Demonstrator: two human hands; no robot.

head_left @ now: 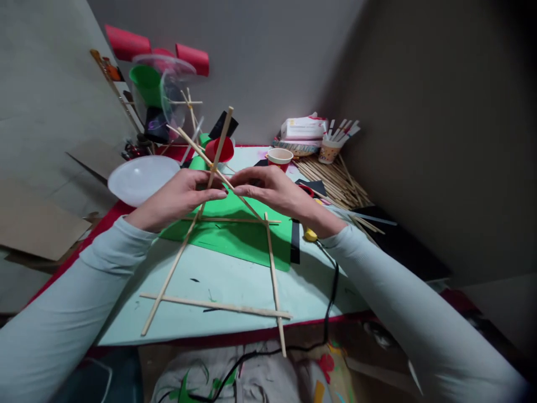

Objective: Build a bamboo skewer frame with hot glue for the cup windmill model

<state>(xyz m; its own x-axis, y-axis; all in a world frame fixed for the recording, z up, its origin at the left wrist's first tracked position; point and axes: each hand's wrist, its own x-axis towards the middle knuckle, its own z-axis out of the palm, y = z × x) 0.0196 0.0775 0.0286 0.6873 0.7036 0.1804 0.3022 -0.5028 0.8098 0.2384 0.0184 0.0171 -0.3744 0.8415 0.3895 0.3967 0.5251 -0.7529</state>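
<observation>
A frame of thin wooden sticks (272, 268) stands over the table, its sticks crossing at several joints. Two sticks cross near the top, one leaning right and the other sloping down to the right. Close below that crossing, my left hand (178, 196) has its thumb and fingers closed around the right-leaning stick. My right hand (272, 190) pinches the sloping stick between thumb and fingers, its fingertips close to those of the left. Under the hands lies a green sheet (247, 243). The crossing's binding is too small to make out.
Behind stand a red cup (279, 159), a cup of markers (329, 150) and a pile of loose sticks (335, 182). A white plate (145, 179) sits at left. At right are a yellow glue gun-like tool (310, 234) and a black cable (333, 294). Walls enclose the back.
</observation>
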